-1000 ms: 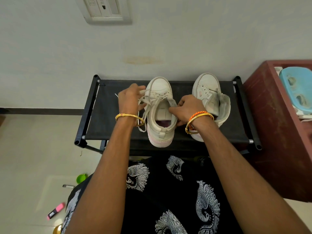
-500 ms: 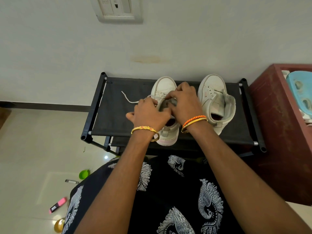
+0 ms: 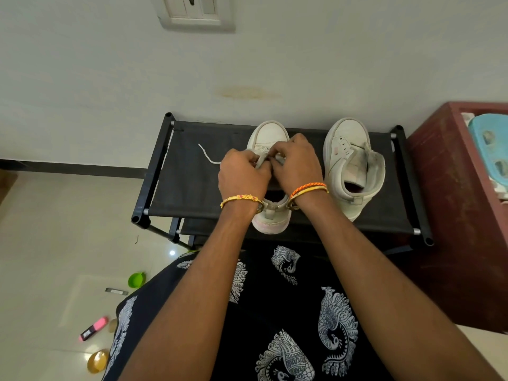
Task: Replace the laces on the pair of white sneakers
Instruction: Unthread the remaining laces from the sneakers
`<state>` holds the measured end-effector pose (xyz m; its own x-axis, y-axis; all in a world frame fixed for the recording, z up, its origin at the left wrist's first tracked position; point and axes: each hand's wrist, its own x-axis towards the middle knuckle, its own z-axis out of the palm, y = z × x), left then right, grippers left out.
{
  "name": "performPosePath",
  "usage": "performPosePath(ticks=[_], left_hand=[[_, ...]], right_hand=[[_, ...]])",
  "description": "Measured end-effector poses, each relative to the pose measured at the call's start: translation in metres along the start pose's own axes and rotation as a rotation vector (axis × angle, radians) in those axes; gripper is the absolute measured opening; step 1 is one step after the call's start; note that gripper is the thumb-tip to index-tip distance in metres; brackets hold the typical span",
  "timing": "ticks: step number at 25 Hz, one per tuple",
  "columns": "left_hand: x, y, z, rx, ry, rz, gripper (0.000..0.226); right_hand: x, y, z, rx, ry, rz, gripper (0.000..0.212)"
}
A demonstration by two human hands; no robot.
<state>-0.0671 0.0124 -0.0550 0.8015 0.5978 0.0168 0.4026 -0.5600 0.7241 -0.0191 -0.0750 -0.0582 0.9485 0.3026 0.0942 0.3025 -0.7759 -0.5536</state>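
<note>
Sneakers sit side by side on the black fabric top of a rack [image 3: 192, 185], toes toward the wall [image 3: 110, 78]. The left sneaker [image 3: 270, 136] stands near the middle, its pink-tinged heel touching the rack's near rail; the right sneaker [image 3: 347, 160] stands just beside it, nearer the right end. The rack's far rail lies against the wall, and its right end nearly meets a red cabinet [image 3: 450, 215], so open fabric remains only to the left of the shoes. A loose lace [image 3: 206, 155] end trails over that bare stretch from under the left hand [image 3: 243, 177].

Both hands are curled over the throat of the left sneaker. The left hand pinches the lace and tongue area from the left; the right hand [image 3: 298, 166] pinches it from the right, fingertips meeting over the eyelets. What exactly each finger holds is hidden.

The left sneaker is off-white, its toe cap smooth. The right sneaker has bare eyelets, its grubby tongue pushed up and its collar gaping.

On the floor [image 3: 55, 243] to the left lie a green cup [image 3: 136, 279], a pink marker [image 3: 93, 328] and a gold bowl [image 3: 98, 361]. A blue tub [image 3: 489, 149] rests on the cabinet.
</note>
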Motion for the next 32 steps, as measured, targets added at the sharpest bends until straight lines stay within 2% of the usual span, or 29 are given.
performPosePath(ticks=[3,5,9,11,12,14,16,17,19,20,22,25,28,29,32], left_hand=[[-0.001,0.000,0.000,-0.005,0.001,-0.024,0.020],[-0.001,-0.001,-0.001,-0.017,-0.032,-0.051,0.019],[-0.003,0.000,-0.004,-0.005,-0.075,-0.074,0.018],[-0.003,0.001,-0.005,-0.019,-0.101,-0.094,0.019],[-0.004,0.001,-0.005,-0.026,-0.113,-0.104,0.020],[-0.004,0.002,-0.006,-0.039,-0.119,-0.113,0.019],[-0.003,0.003,-0.008,-0.063,-0.124,-0.119,0.018],[-0.003,0.002,-0.008,-0.083,-0.129,-0.125,0.018],[-0.001,0.000,-0.008,-0.122,-0.138,-0.142,0.017],[-0.001,-0.001,-0.008,-0.134,-0.141,-0.146,0.016],[-0.001,-0.002,-0.008,-0.141,-0.143,-0.142,0.016],[-0.002,0.000,-0.006,-0.121,-0.132,-0.137,0.016],[-0.003,0.003,-0.004,-0.078,-0.101,-0.130,0.018],[-0.004,0.003,-0.003,-0.070,-0.086,-0.134,0.017],[-0.006,0.003,-0.001,-0.071,-0.061,-0.147,0.015]], right_hand=[[-0.003,0.002,0.007,0.208,0.115,0.031,0.011],[-0.002,0.000,0.010,0.357,0.198,0.123,0.006],[0.009,-0.008,0.006,0.894,0.217,0.580,0.004],[0.016,-0.004,0.003,1.079,0.125,0.794,0.013],[0.017,-0.002,0.001,1.122,0.073,0.835,0.017],[0.020,0.000,-0.003,1.182,0.040,0.823,0.017],[0.022,-0.002,-0.008,1.142,0.050,0.714,0.014],[0.020,-0.002,-0.012,0.962,0.049,0.568,0.014],[0.015,0.002,-0.014,0.356,-0.008,0.164,0.013],[0.011,0.003,-0.013,0.130,-0.060,0.020,0.015],[0.007,0.006,-0.011,-0.048,-0.158,-0.076,0.024],[0.006,0.010,-0.011,0.065,-0.122,-0.083,0.022],[0.008,0.009,-0.011,0.280,-0.106,0.052,0.018],[0.009,0.007,-0.013,0.419,-0.099,0.123,0.018],[0.010,-0.001,-0.030,1.034,-0.030,0.283,0.011]])
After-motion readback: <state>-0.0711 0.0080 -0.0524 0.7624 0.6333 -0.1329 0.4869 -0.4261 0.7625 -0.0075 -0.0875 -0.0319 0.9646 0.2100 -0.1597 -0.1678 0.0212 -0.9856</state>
